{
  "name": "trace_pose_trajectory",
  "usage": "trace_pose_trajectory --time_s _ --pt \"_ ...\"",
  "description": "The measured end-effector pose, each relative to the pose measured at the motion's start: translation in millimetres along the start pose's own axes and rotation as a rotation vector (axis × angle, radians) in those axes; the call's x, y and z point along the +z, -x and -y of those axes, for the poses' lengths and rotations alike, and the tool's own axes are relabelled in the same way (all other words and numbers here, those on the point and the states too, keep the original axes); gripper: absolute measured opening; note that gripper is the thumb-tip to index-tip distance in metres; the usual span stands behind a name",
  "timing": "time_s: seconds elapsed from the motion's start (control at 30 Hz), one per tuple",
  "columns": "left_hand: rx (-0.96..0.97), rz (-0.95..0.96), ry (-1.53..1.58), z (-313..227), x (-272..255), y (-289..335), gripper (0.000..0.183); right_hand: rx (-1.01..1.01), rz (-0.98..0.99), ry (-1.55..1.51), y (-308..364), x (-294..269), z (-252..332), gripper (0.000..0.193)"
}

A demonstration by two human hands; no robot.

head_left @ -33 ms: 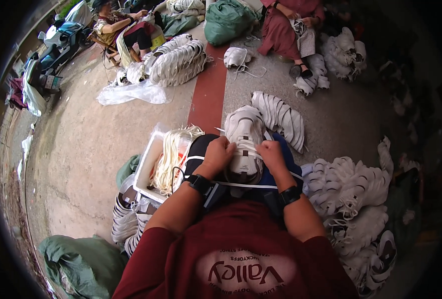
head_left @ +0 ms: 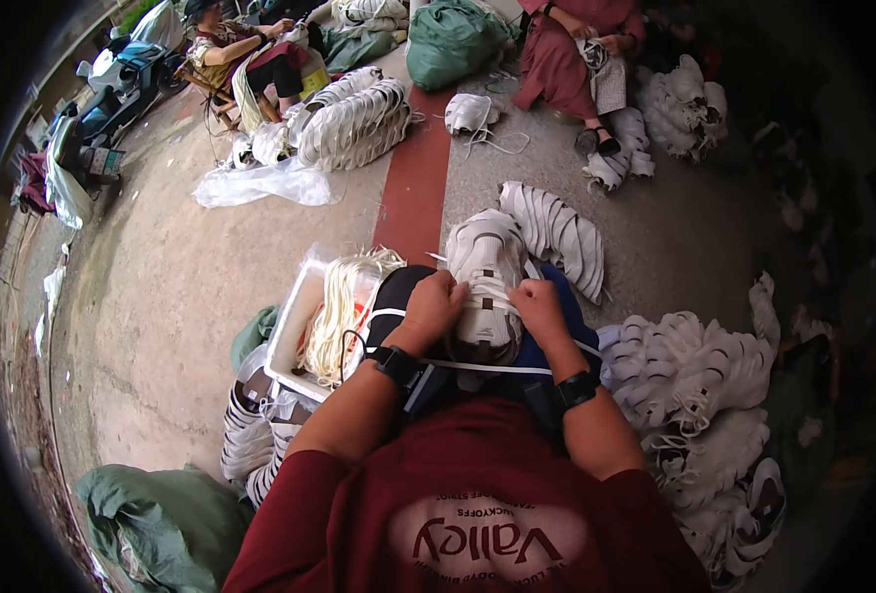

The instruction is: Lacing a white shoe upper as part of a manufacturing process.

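Left hand (head_left: 433, 308) and right hand (head_left: 538, 308) flanking white shoe (head_left: 485, 259), shoe lying at centre of frame. Both hands curling fingers inward, tips meeting lacing (head_left: 487, 288) from either side; whether pinching lace or only pressing, cannot tell. Change since previous frame: none visible, hands and shoe keeping same places; reading: handling at lacing being no further along. White tray (head_left: 293, 378) holding cream laces (head_left: 329, 318) left of centre; stacked shoe uppers (head_left: 560, 237) lying just upper right of shoe.

soft daylight, dim right side, bent edges
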State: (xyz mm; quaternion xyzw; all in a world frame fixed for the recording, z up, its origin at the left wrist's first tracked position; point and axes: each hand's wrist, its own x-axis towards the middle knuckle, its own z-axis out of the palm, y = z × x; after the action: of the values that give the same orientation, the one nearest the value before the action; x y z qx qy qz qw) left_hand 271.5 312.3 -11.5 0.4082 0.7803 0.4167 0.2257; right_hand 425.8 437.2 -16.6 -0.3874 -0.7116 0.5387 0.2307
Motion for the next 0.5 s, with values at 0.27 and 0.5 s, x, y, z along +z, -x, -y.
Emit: trace_pose_trajectory --time_s 0.27,0.5 --pt "-0.010 -0.119 -0.038 9.2 -13.3 7.7 0.019 0.138 -0.198 -0.371 9.7 -21.7 -5.3 0.008" --pt "-0.012 -0.239 -0.117 34.7 -45.8 19.4 0.014 -0.196 -0.369 0.202 26.9 -67.5 -23.9 0.009"
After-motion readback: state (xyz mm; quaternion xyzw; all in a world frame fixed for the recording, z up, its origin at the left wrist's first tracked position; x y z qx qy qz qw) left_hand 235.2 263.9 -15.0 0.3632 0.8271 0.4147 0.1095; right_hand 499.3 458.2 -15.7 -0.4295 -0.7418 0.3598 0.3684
